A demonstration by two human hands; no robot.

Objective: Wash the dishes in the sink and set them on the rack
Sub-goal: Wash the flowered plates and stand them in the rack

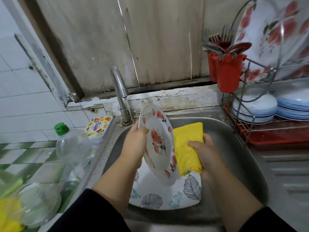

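My left hand (pixel 136 141) grips the upper left rim of a white plate with red roses (pixel 158 144), holding it tilted on edge over the steel sink (pixel 234 148). A folded yellow cloth (pixel 187 148) lies against the plate's right side, and my right hand (pixel 203 153) grips it. Under both, a white plate with grey leaf prints (pixel 160 195) lies flat in the sink. The dish rack (pixel 250 121) stands at the right, with a large rose plate (pixel 267 36) upright on its top tier.
The tap (pixel 119 91) curves over the sink behind the plate. A clear bottle with a green cap (pixel 71 144) and a printed tub (pixel 98 127) stand on the left counter. A red cutlery holder (pixel 225 71) hangs on the rack, and stacked bowls (pixel 254 108) sit below.
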